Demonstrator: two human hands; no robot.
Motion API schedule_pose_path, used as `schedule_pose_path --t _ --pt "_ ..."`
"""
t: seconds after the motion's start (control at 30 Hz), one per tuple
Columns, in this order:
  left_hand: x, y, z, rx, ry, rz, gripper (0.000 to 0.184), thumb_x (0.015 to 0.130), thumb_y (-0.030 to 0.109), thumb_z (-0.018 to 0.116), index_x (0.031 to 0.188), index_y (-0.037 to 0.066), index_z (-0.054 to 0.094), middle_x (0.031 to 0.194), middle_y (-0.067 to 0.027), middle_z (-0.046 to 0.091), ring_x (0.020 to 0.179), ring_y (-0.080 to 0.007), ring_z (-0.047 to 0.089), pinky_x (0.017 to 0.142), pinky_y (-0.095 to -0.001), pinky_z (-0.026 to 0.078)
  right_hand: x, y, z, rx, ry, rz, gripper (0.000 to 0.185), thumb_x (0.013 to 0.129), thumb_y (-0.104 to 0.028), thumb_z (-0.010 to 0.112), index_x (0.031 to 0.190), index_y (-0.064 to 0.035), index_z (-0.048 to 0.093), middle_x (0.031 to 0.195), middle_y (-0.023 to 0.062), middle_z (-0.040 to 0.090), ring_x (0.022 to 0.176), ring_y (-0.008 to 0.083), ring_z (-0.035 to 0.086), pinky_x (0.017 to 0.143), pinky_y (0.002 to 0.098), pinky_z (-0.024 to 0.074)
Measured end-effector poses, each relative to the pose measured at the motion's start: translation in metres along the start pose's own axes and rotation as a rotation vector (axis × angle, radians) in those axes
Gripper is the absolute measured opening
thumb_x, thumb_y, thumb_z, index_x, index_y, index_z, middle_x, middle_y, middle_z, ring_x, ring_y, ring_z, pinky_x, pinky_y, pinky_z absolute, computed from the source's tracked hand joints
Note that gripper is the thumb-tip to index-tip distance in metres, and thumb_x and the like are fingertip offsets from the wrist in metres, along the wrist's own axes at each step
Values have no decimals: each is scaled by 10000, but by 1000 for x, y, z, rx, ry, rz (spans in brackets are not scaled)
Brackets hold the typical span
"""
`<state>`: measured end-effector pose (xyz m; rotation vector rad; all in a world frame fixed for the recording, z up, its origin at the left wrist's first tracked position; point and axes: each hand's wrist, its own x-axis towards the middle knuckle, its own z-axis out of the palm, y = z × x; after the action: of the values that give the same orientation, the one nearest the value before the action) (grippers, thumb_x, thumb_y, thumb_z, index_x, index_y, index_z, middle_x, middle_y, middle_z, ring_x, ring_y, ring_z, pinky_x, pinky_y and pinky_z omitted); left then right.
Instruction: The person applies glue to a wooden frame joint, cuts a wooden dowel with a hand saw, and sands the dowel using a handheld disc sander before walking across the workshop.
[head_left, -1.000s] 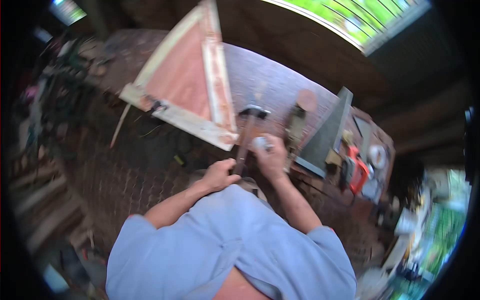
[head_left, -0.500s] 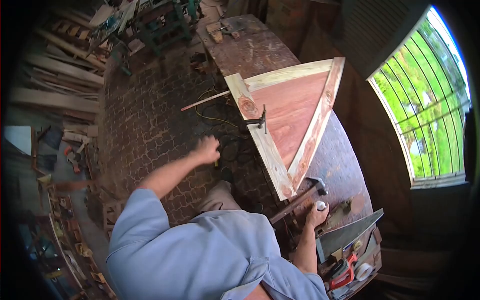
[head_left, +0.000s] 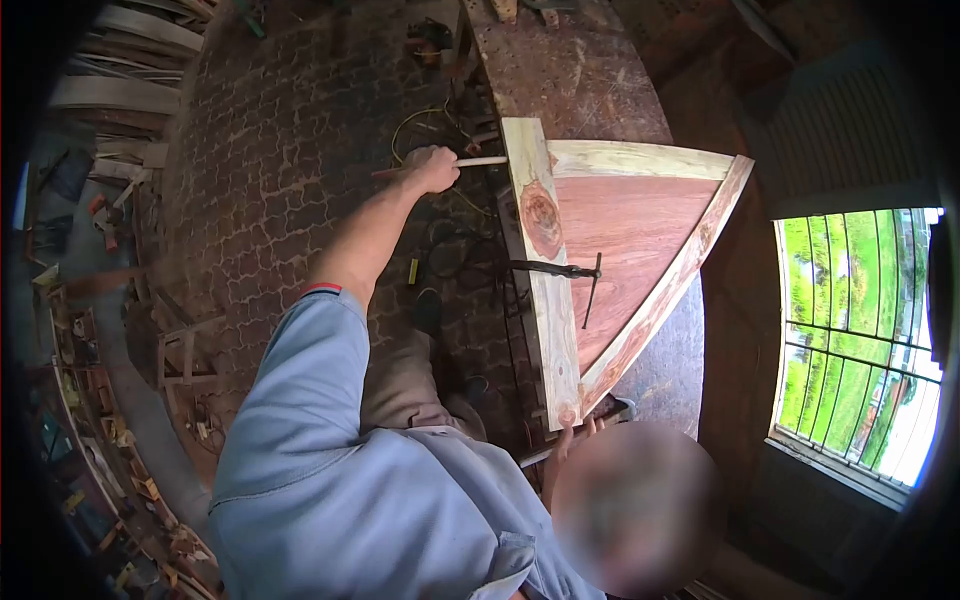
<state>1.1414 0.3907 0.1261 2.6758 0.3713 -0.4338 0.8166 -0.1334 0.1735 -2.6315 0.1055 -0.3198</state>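
Note:
My left hand (head_left: 433, 170) is closed around a thin wooden stick (head_left: 483, 161) that juts out from the bench's left side. Below the bottom corner of a triangular wooden panel (head_left: 640, 250), the fingers of my right hand (head_left: 572, 445) are up and apart, close to the wood. A blurred patch hides most of that hand, and I cannot tell if it presses on the corner. The panel has pale edge boards around a reddish sheet. A metal clamp (head_left: 555, 268) sits across its left board. Part of a hammer (head_left: 620, 405) shows beside the bottom corner.
The panel lies on a worn workbench (head_left: 570, 80). Dark cables and a yellow cord (head_left: 402, 130) lie on the paved floor (head_left: 290, 170). A small yellow object (head_left: 413, 271) is near my foot. Stacked boards (head_left: 130, 92) stand at the left; a barred window (head_left: 850, 340) is at the right.
My left hand has moved forward and closed on the stick. My right hand has moved to the panel's bottom corner; the small white object it held is out of sight. The view has turned.

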Motion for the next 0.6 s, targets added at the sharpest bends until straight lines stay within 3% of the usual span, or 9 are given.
schedule_pose_path --t 0.1,0.27,0.4,0.6 --pt "1 -2 0 8 -19 0 241 979 236 599 1106 105 756 1053 -174 763 1011 -407 731 863 -548 585 39 -16 40 56 -190 -184 711 821 -192 852 1438 3 557 1475 275 514 1422 466 441 1205 554 350" --pt "2 -13 13 60 2 19 213 958 207 617 1072 113 771 1025 -179 764 998 -400 736 837 -543 593 108 -64 107 -86 -414 -136 956 781 -278 867 1576 -44 390 1624 270 354 1540 480 261 1261 571 256" --pt "22 -58 68 40 6 44 191 939 192 622 1037 101 757 999 -219 752 980 -420 733 833 -555 588 115 -48 127 -136 -336 -197 901 787 -234 774 1583 -56 391 1608 259 377 1526 489 278 1267 581 239" --pt "-18 -19 25 64 75 34 185 922 183 601 993 75 733 896 -252 741 867 -448 737 761 -569 590 116 -47 135 -217 -274 -200 868 791 -279 794 1544 -49 428 1587 227 424 1512 461 330 1255 587 249"
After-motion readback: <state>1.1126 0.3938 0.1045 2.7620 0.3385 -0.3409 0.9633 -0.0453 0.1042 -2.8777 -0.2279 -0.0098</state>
